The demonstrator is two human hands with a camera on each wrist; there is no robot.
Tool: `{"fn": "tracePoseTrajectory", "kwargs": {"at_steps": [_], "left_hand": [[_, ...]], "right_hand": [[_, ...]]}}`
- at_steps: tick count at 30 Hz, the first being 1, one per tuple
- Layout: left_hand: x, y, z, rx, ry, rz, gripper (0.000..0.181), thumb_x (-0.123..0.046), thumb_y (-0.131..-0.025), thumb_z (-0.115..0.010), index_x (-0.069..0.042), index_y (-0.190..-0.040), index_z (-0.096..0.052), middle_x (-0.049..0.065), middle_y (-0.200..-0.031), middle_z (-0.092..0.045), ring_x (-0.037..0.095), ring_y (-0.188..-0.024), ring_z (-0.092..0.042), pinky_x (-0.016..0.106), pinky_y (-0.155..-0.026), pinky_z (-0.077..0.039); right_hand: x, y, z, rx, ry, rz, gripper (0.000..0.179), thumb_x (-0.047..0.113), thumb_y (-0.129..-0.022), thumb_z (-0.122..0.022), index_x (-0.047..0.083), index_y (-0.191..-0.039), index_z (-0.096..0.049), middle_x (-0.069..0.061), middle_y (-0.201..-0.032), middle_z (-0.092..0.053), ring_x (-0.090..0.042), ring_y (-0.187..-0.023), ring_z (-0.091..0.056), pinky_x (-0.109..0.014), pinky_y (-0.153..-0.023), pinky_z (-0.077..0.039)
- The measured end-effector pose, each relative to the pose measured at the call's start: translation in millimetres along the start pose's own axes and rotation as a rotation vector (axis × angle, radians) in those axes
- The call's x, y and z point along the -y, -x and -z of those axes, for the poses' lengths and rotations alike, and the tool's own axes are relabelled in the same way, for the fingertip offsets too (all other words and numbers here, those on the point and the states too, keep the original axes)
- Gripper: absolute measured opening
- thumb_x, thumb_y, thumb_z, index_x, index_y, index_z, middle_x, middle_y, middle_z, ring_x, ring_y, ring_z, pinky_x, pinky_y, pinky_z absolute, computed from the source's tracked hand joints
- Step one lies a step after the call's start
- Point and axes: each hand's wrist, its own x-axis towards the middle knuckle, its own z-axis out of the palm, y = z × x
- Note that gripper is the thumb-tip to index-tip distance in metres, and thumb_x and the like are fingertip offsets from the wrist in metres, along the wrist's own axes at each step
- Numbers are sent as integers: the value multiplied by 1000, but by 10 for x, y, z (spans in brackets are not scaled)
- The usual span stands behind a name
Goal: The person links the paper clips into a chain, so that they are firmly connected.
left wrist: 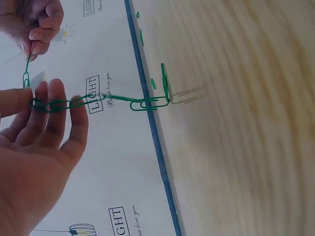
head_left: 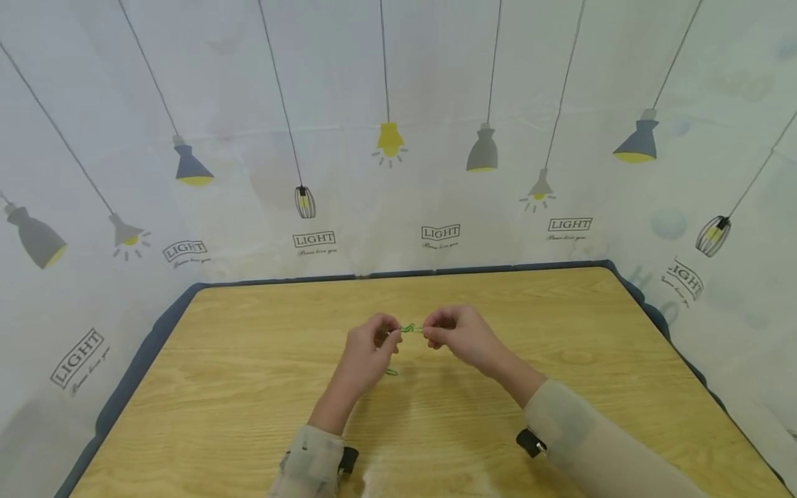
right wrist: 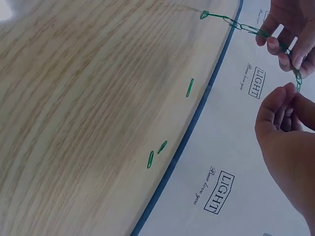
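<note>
A chain of linked green paper clips (left wrist: pixel 143 103) runs through my left hand (head_left: pixel 369 353). My left thumb and fingers pinch it near the upper end. From there the chain drapes across the fingers and hangs down, and its lowest clip (right wrist: pixel 204 14) reaches the table. The right hand (head_left: pixel 465 337) pinches the end paper clip (left wrist: pixel 26 78) between thumb and forefinger, with part of that clip hidden by the fingertips. Between the two hands a short linked stretch (head_left: pixel 407 328) is held out above the table.
Loose green paper clips lie on the wooden table (head_left: pixel 249 387): one clip (right wrist: pixel 190 87) apart, two others (right wrist: pixel 150 160) close together. A dark blue edging (head_left: pixel 280 281) borders the table, and a white sheet printed with lamps (head_left: pixel 349 83) stands behind it.
</note>
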Motion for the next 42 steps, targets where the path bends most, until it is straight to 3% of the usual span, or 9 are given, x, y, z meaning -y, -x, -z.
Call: {"fn": "tracePoseTrajectory", "kwargs": {"at_steps": [4, 9, 16, 22, 27, 34, 42], "left_hand": [[-7, 3, -7, 47, 81, 43, 17, -7, -107, -56, -7, -120, -67, 17, -105, -74, 23, -84, -69, 25, -65, -55], [-8, 1, -7, 85, 127, 67, 31, -1, -101, -51, -6, -127, -68, 19, -108, -73, 32, -87, -70, 25, -60, -52], [10, 4, -7, 93, 107, 60, 24, -5, -102, -58, -9, -123, -70, 17, -107, -74, 20, -83, -67, 27, -70, -56], [38, 10, -9, 98, 110, 51, 13, -23, -107, -66, -16, -116, -73, 17, -106, -74, 23, -81, -67, 27, -68, -56], [62, -8, -16, 94, 91, 39, 15, -25, -109, -64, -14, -113, -74, 20, -105, -74, 16, -76, -62, 26, -66, -54], [53, -13, -22, 109, 87, 44, 22, -23, -109, -63, -6, -118, -73, 21, -108, -74, 21, -78, -64, 25, -64, -53], [37, -8, -27, 118, 85, 46, 22, -22, -110, -62, -4, -118, -72, 23, -108, -72, 18, -78, -66, 23, -62, -53]], "right_hand": [[8, 7, -34, -24, 34, 23, 11, 9, -105, -67, 0, -107, -73, -11, -98, -73, -21, -87, -71, -37, -83, -62], [35, 16, -61, -27, 71, 37, 9, 9, -104, -68, 2, -106, -73, -9, -97, -73, -25, -88, -71, -34, -80, -61], [62, 41, -74, -6, 94, 53, 6, 8, -104, -68, 4, -105, -72, -10, -95, -74, -26, -88, -71, -31, -77, -59], [57, 45, -78, 10, 110, 72, 7, 9, -104, -68, 4, -106, -72, -8, -94, -74, -17, -84, -70, -32, -77, -60], [47, 46, -73, 18, 117, 68, 7, 10, -104, -68, 4, -106, -72, -7, -94, -74, -14, -82, -69, -32, -77, -60], [24, 38, -48, 37, 96, 54, 7, 10, -104, -68, 5, -107, -72, -8, -97, -74, -24, -90, -71, -34, -79, -61], [9, 14, -23, 49, 118, 46, 8, 11, -105, -68, 6, -107, -73, -8, -100, -73, -16, -88, -70, -36, -83, -63]]}}
